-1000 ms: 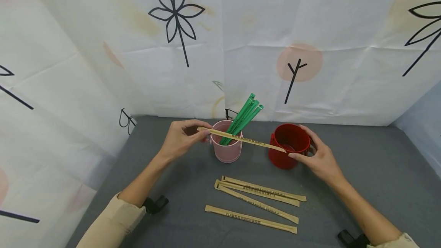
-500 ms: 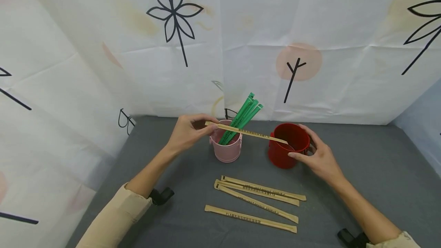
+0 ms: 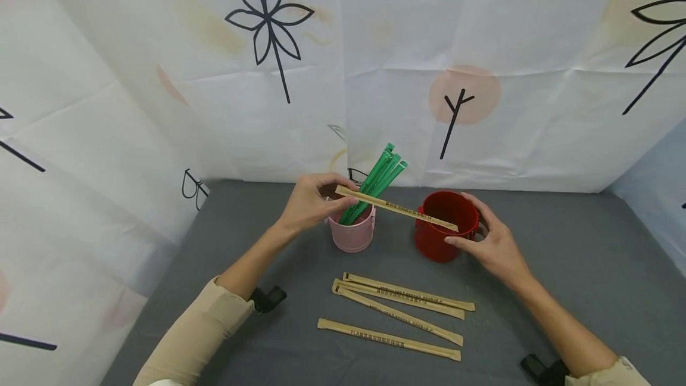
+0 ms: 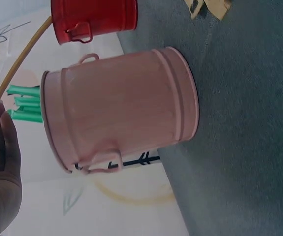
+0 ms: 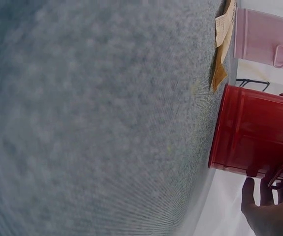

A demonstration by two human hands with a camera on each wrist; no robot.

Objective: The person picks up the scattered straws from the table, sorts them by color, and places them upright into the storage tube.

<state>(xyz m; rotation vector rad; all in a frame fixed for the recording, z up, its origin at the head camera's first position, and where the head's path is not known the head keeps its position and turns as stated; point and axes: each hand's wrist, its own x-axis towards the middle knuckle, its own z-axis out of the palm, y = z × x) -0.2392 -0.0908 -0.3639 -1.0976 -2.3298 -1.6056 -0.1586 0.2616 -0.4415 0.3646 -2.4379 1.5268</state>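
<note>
Facing you is a creased white sheet (image 3: 396,16), w/ a big black six-petal flower (image 3: 268,18) printed on it. R of the flower & a bit lower, you get a peach disc (image 3: 483,110) w/ a dark twig (image 3: 454,114); far R of it, a leafy drawing (image 3: 655,45) cut off by the edge of your view. Just L of the flower, a yellow smudge (image 3: 221,34). Well below it, a grey tabletop (image 3: 300,353), woven up close. Far R & lower, a pale blue panel (image 3: 659,165). Light's soft, approx. even, w/ faint shadows.
</note>
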